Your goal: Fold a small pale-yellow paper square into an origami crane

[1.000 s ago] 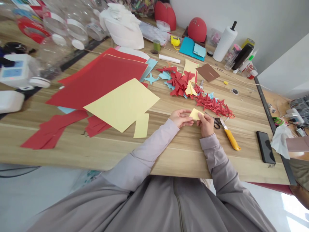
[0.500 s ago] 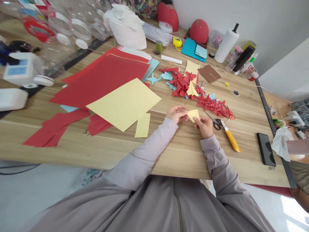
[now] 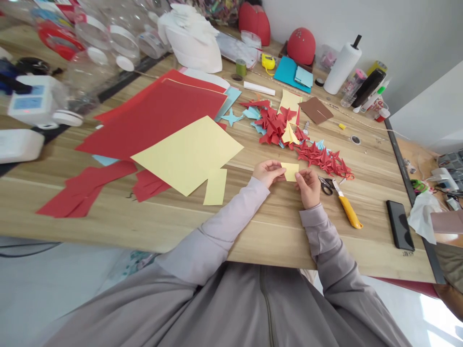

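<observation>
Around you, a pale grey wall [image 3: 415,33] rises beyond the far edge, and a light floor [image 3: 79,277] shows below the near one. Here's your worktop [image 3: 277,231]: wood-grained, streaked side to side, a black strip [image 3: 430,255] down its right edge. Red sheets [image 3: 173,106] fan out over its left half, and a yellow sheet [image 3: 188,154] overlaps them, one corner aimed at your near edge. Clear bottles [image 3: 121,41] crowd the far left corner. Folded red stars [image 3: 321,159] spread right of the middle, just beyond your fingers. Now your hands: the left [image 3: 268,172] pinches the small yellow paper [image 3: 291,171] by its left end, thumb on top; the right [image 3: 309,188] has its right edge between thumb and fingers. Your phone [image 3: 400,225] lies near the right edge; the orange-handled cutter [image 3: 347,209] slants its handle towards the near edge, with scissors [image 3: 326,187] just beside it. And that small paper, right between your hands, sits over the near half of the worktop, right of the middle! Its top and bottom edges run roughly along the near edge. What shows looks almost square; your left fingers cover one end, so you can't tell a long axis.
</observation>
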`<state>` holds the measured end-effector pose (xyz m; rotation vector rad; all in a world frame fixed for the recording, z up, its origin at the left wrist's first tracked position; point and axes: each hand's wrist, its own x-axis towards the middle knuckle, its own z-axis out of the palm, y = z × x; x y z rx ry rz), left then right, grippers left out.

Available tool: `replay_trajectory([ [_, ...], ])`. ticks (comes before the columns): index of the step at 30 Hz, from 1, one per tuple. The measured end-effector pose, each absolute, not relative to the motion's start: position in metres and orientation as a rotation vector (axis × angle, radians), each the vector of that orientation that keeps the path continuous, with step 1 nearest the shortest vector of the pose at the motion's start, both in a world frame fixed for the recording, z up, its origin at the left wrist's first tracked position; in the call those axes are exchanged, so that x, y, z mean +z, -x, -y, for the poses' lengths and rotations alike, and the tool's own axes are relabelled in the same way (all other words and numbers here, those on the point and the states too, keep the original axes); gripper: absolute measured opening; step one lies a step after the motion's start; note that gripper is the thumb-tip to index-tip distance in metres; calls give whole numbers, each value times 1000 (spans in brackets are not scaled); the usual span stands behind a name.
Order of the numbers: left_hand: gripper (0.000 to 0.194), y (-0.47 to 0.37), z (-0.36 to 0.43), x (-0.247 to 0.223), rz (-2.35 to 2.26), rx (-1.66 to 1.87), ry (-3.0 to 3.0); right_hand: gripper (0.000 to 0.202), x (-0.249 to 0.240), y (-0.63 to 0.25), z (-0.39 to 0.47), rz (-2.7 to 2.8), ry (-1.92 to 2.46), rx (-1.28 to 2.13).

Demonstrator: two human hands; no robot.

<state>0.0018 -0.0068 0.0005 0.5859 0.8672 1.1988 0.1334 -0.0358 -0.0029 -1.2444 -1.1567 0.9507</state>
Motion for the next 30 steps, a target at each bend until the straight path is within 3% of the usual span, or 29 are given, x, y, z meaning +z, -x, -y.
replay_trajectory([
  [9,39,-4,9,-1,-906,1122,-555,29,-7,-129,38,1184,1142,1003],
  [17,31,-1,8,2,-958,1143,-581,28,-5,-131,42,1348,1232,825],
  [30,37,1,7,4,-971,1161,-642,24,-11,-135,43,1514,1247,752],
])
